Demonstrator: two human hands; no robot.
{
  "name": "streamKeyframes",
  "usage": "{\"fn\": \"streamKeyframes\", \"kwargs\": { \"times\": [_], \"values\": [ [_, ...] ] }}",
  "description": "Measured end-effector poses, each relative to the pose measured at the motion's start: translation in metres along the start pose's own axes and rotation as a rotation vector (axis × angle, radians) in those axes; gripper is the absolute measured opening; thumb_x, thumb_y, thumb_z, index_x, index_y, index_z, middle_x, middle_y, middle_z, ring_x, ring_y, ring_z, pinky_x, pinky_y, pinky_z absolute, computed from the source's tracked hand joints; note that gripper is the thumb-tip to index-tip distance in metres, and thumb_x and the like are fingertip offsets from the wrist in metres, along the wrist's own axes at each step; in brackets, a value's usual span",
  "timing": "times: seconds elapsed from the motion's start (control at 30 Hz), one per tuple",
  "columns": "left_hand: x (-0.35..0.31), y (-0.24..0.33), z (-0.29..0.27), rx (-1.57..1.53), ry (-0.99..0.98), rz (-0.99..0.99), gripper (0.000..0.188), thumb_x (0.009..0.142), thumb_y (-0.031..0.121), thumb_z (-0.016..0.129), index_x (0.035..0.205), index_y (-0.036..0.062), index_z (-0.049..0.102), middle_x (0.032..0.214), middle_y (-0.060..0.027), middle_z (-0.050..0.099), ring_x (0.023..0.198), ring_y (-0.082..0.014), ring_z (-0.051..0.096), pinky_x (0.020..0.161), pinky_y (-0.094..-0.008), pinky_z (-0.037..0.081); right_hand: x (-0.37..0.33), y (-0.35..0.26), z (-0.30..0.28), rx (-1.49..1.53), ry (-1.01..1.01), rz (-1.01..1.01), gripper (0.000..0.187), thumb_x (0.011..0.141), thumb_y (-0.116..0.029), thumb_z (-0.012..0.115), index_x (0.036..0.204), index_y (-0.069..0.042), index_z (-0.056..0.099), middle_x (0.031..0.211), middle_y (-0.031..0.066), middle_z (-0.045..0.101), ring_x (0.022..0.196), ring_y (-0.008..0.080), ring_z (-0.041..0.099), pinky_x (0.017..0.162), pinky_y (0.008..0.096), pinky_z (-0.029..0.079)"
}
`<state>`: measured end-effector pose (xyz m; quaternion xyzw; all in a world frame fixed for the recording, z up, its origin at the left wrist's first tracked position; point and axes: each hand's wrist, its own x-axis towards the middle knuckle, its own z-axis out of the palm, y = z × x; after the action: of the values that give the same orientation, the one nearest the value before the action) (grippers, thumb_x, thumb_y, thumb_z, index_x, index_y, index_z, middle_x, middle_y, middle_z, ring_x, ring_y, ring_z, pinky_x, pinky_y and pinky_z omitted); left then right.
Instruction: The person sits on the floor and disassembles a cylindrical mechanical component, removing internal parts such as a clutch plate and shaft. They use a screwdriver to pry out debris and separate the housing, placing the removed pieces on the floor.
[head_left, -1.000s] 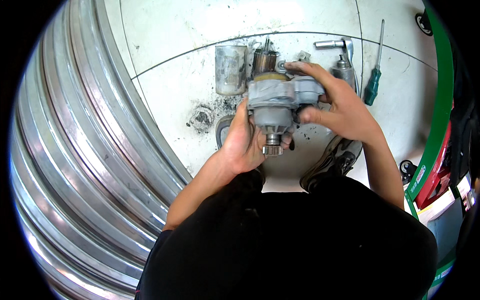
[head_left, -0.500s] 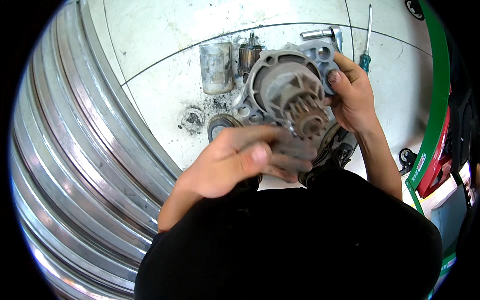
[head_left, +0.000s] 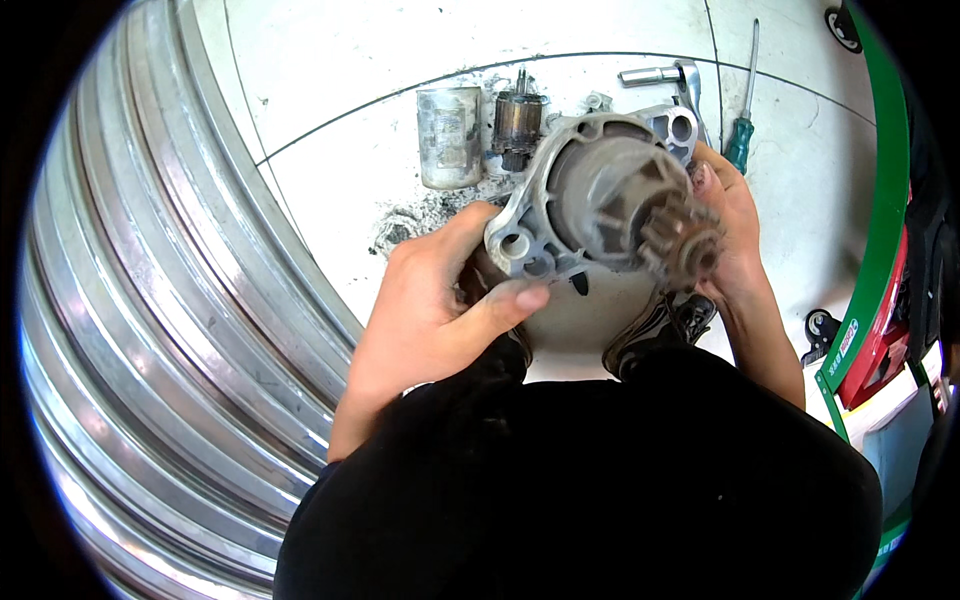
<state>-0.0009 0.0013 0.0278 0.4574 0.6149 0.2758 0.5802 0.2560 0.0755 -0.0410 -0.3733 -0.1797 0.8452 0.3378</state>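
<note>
Between my hands, above the floor, is a grey metal starter motor housing with a toothed pinion gear facing toward me and to the right. My left hand grips the housing's lower left flange, thumb in front and fingers behind it. On the other side my right hand holds the housing near its right flange, with the fingers mostly hidden behind. The gear end is slightly blurred. Beyond the housing, an armature with copper-coloured windings stands on the floor beside a worn metal cylinder.
A socket ratchet and a green-handled screwdriver lie on the white tiled floor. Black dust is scattered left of the housing. Ribbed metal runs along the left; a green frame with casters curves on the right.
My left hand has moved from in front of the gear to the housing's left flange and closed on it. The housing has shifted right and turned, its gear pointing further right.
</note>
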Motion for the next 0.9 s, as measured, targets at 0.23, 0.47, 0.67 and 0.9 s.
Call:
{"fn": "streamKeyframes", "kwargs": {
  "times": [0.23,0.47,0.67,0.9],
  "values": [
    [0.005,-0.005,0.006,-0.227,-0.011,-0.223,0.033,0.095,0.030,0.063,0.087,-0.0005,0.054,0.061,-0.0008,0.049,0.056,-0.0072,0.042,0.051,-0.0254,0.034,0.000,-0.017,0.020,-0.496,0.085,-0.010,0.047,0.106,-0.038,0.043,0.114,0.007,0.056,0.098,0.0149,0.067,0.078,0.0179,0.071,0.057,0.0289,0.063],
    [0.005,-0.013,0.005,-0.624,0.057,-0.399,0.040,0.096,0.041,0.058,0.093,0.0016,0.052,0.055,-0.0005,0.041,0.045,-0.0079,0.034,0.044,-0.0238,0.026,0.000,-0.023,0.039,-0.806,0.143,0.145,0.050,0.107,-0.041,0.041,0.099,0.002,0.064,0.054,-0.0011,0.051,0.041,0.0073,0.048,0.039,0.0227,0.038],
    [0.006,-0.013,0.007,-0.653,0.057,-0.431,0.043,0.097,0.043,0.055,0.087,0.0016,0.052,0.051,-0.0001,0.039,0.041,-0.0082,0.032,0.041,-0.0245,0.025,-0.002,-0.024,0.035,-0.807,0.140,0.242,0.049,0.106,-0.040,0.042,0.097,0.002,0.066,0.053,-0.0022,0.049,0.040,0.0052,0.044,0.039,0.0224,0.035],
    [0.008,-0.008,0.010,-0.532,0.053,-0.365,0.045,0.098,0.044,0.052,0.083,0.0016,0.052,0.050,-0.0003,0.039,0.040,-0.0082,0.032,0.040,-0.0248,0.024,-0.002,-0.017,0.028,-0.738,0.189,0.222,0.049,0.105,-0.045,0.042,0.101,-0.001,0.063,0.052,-0.0030,0.046,0.034,0.0049,0.033,0.033,0.0215,0.026]
  ]
}}
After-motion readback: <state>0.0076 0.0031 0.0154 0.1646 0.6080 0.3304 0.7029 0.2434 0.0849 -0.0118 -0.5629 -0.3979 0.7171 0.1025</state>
